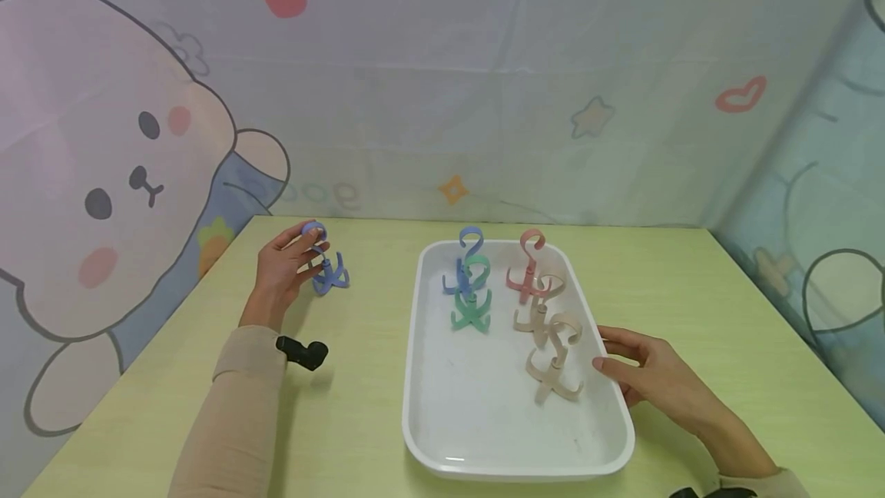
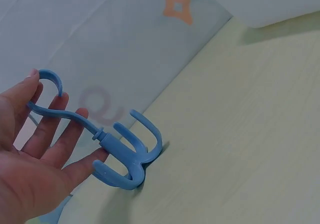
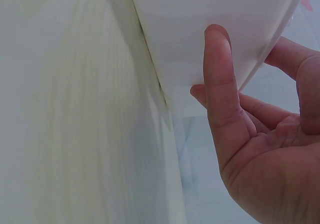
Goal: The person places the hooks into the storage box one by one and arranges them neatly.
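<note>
At the table's far left, my left hand (image 1: 280,271) pinches a blue multi-prong hanging hook (image 1: 330,277) by its curved top. In the left wrist view the thumb and fingertips are at that curve, and the blue hook's (image 2: 122,151) upturned prongs point away from the palm, low over the table. My right hand (image 1: 650,375) holds the right side of a white tray (image 1: 449,448), thumb at the rim. Seen from the right wrist, fingers (image 3: 220,79) lie along the tray's outer wall (image 3: 175,44).
Inside the tray stand another blue hook (image 1: 462,279), a green hook (image 1: 472,310), a pink hook (image 1: 528,279) and two beige hooks (image 1: 555,376), towards its back and right. A printed cloth (image 1: 429,98) hangs behind the pale green table (image 1: 359,375).
</note>
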Available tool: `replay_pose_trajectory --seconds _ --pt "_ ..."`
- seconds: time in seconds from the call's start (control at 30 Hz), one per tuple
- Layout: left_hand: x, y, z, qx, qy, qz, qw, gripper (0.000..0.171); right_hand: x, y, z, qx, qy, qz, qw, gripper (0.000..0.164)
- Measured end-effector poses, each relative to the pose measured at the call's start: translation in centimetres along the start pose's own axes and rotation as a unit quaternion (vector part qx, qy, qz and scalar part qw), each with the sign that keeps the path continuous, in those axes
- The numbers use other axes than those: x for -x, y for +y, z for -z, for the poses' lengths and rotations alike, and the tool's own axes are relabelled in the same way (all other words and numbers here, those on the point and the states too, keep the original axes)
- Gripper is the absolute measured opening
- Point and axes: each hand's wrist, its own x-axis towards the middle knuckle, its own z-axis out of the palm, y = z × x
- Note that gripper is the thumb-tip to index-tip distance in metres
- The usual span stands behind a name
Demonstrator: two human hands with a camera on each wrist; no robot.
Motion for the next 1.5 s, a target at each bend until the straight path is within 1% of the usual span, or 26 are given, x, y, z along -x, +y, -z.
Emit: replay_pose_trajectory --seconds 0.1,0.33,0.57,0.8,0.9,1.03,1.1,1.33,1.5 --pt "0.0 0.0 0.1 0.004 -0.003 0.001 1.0000 0.038 0.0 0.0 0.0 0.001 0.000 -0.001 1.000 0.071" --pt "0.0 0.0 0.2 0.019 -0.008 0.003 0.9998 0.031 -0.1 -0.1 0.0 0.001 0.001 0.000 1.000 0.071" --pt "0.4 0.4 -0.2 0.042 -0.014 0.012 0.9989 0.038 -0.1 0.1 0.0 0.000 0.001 0.002 1.000 0.070" --pt "0.8 0.7 -0.7 0.048 -0.017 0.016 0.9986 0.021 0.0 0.1 0.0 0.002 0.002 -0.001 1.000 0.071" --pt "1.0 0.9 -0.9 0.050 -0.019 0.017 0.9984 0.025 0.0 0.0 0.0 0.001 0.006 -0.011 1.000 0.070" --pt "1.0 1.1 -1.2 0.050 -0.023 0.013 0.9984 0.037 0.0 0.0 0.0 0.003 0.005 -0.010 1.000 0.070" --pt "1.0 1.2 -1.4 0.049 -0.026 0.009 0.9984 0.037 0.0 0.0 0.0 0.005 0.003 -0.004 1.000 0.071" --pt "1.4 1.7 -2.0 0.049 -0.035 -0.001 0.9982 0.019 0.0 0.0 0.0 0.005 0.000 -0.002 1.000 0.071" --pt "1.7 2.0 -2.5 0.049 -0.036 -0.005 0.9981 0.016 0.0 0.0 0.0 0.005 0.000 -0.004 1.000 0.071"
